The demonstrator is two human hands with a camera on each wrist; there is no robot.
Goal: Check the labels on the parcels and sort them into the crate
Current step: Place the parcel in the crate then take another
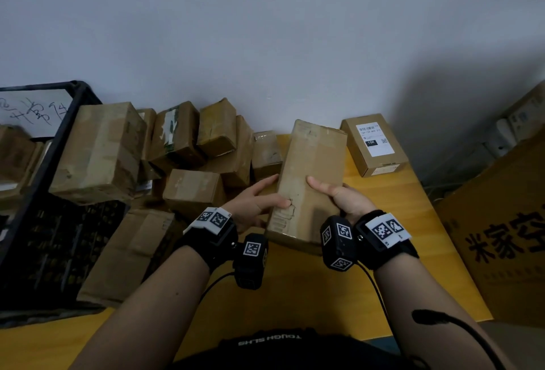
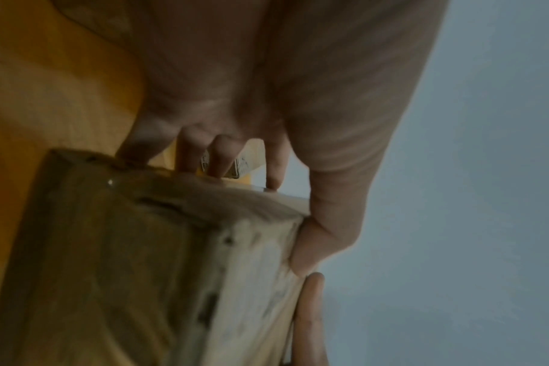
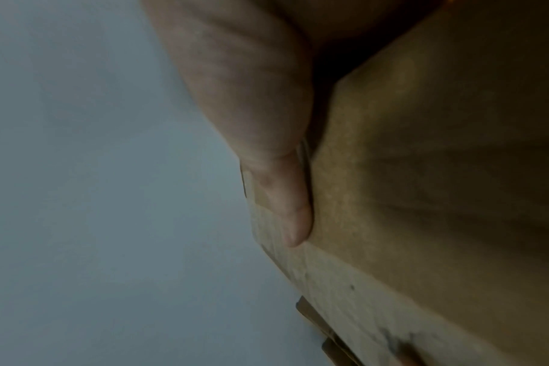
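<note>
a long, scuffed cardboard parcel (image 1: 309,180) is held above the yellow wooden table (image 1: 383,240) between both hands: left hand (image 1: 253,204) thumb on its top face, fingers curled under; right hand (image 1: 345,198) grips the opposite edge. black slatted crate (image 1: 53,222) stands left.

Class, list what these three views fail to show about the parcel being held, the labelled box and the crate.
- Held parcel: no label on the face in the head view; wrist views blurred.
- Labelled box: label print too small in the head view.
- Black crate: cut by the left edge.
- Right hand: fingers hidden behind the parcel.
</note>
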